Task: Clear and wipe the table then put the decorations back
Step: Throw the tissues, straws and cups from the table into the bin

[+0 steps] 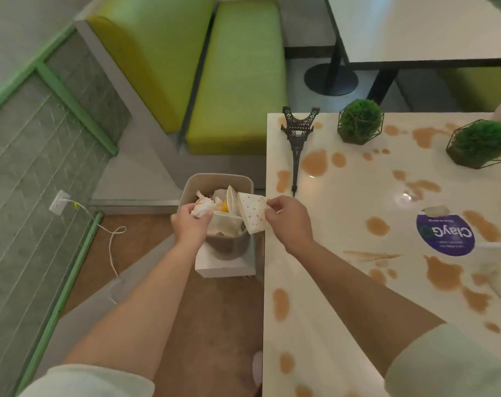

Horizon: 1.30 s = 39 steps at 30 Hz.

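A white table (343,213) blotched with brown spills stands on the right. Just off its left edge, a full bin (214,181) sits on the floor. Above the bin, the left hand (190,224) grips a crumpled tissue (202,210), and the right hand (289,220) pinches a spotted paper cup (252,213) by its rim. On the table stand a small tower model (298,138), tilted, and two green plant balls (359,121) in wire frames.
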Motion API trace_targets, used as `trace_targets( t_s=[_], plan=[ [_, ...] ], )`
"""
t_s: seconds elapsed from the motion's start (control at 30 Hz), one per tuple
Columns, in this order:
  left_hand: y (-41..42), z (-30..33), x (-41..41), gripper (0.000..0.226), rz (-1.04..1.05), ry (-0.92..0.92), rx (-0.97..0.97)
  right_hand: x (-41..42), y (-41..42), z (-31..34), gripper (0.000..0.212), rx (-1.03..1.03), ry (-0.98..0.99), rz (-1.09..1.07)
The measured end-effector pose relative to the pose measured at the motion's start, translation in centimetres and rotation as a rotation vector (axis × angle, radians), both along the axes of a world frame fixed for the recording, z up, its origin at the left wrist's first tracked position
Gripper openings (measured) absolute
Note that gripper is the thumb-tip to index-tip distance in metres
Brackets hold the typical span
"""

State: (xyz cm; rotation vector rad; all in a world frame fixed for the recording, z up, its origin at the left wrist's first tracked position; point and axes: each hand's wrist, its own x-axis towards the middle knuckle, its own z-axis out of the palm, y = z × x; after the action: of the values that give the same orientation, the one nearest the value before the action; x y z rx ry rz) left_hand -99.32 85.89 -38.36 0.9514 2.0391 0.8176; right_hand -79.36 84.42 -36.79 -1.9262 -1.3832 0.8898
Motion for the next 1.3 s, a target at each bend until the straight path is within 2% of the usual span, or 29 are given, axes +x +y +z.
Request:
trace_targets(
  t_s=[0.23,0.33,0.47,0.63,0.77,0.9,0.97,1.03,1.13,1.3],
  plan=[
    [3.2,-2.1,-3.1,0.051,-0.03,0.055,-0.13,-4.7,5.6,-1.7,0.025,-0.016,-0.031,0.087],
    [3.8,-3.0,-3.9,0.044,-0.078,0.132,-0.169,-6.3,7.4,-1.8,0.025,0.02,-0.094,0.125],
    [4.0,-2.8,-4.1,0.031,-0.021,0.24,-0.093,-8.2,9.1,-2.4,0.028,0.004,-0.118,0.188],
    [3.8,-2.0,-3.7,0.026,-0.03,0.2,0.014,-7.9,8.3,-3.0,0.039,-0.096,-0.089,0.302],
    [3.2,-1.5,-1.7,0.018,-0.105,0.114,0.051,-5.5,5.4,-2.5,0.028,-0.083,-0.045,0.202],
    [1.1,-0.1,3.2,0.026,-0.248,0.03,0.057,-0.3,0.9,-0.7,0.021,-0.063,-0.032,0.064],
    [-0.3,0.5,5.7,0.022,-0.318,-0.006,0.055,2.4,-1.5,0.2,0.021,-0.071,-0.023,0.015],
    [-1.7,0.9,8.2,0.019,-0.381,-0.019,0.057,5.0,-4.0,0.9,0.019,-0.072,-0.013,-0.026],
    [-4.5,1.2,12.1,0.026,-0.474,-0.021,0.05,8.8,-8.2,1.4,0.013,-0.083,-0.008,-0.093],
    [-10.5,1.4,18.7,0.021,-0.668,-0.045,0.041,14.7,-16.1,1.5,0.018,-0.138,-0.012,-0.239]
  ],
)
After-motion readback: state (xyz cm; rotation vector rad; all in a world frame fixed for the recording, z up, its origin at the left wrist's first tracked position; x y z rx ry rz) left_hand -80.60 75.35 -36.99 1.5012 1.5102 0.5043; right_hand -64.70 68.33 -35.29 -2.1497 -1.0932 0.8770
